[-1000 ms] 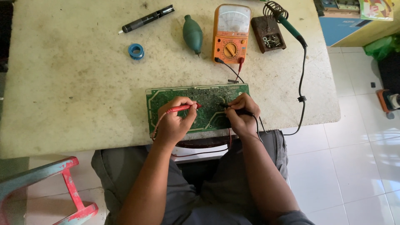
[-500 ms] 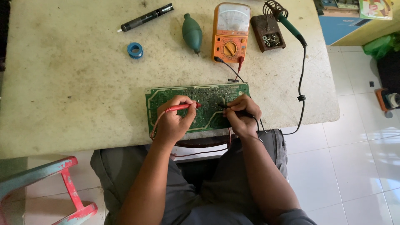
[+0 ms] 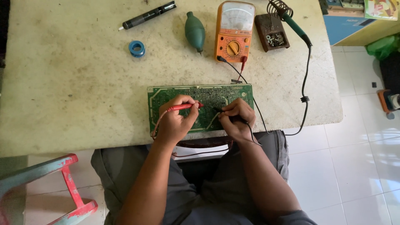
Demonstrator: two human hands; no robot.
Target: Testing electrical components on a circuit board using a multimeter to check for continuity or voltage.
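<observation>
Two probes on a green circuit board

The left hand (image 3: 175,123) pinches a slim red meter probe (image 3: 185,107), the right hand (image 3: 236,118) a thin black meter probe (image 3: 217,110) — both tips rest on the flat green rectangular circuit board (image 3: 200,98) at the pale table's (image 3: 75,91) near edge; an orange analogue multimeter (image 3: 234,31) stands beyond.

Repair workshop, probably — multimeter (image 3: 233,31), soldering iron (image 3: 293,23).

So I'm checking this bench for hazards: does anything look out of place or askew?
The green circuit board juts past the table's near edge, where the left hand and right hand hold probes on it. The soldering iron's black cord loops off the table's right edge. Nothing looks spilled or broken.
</observation>
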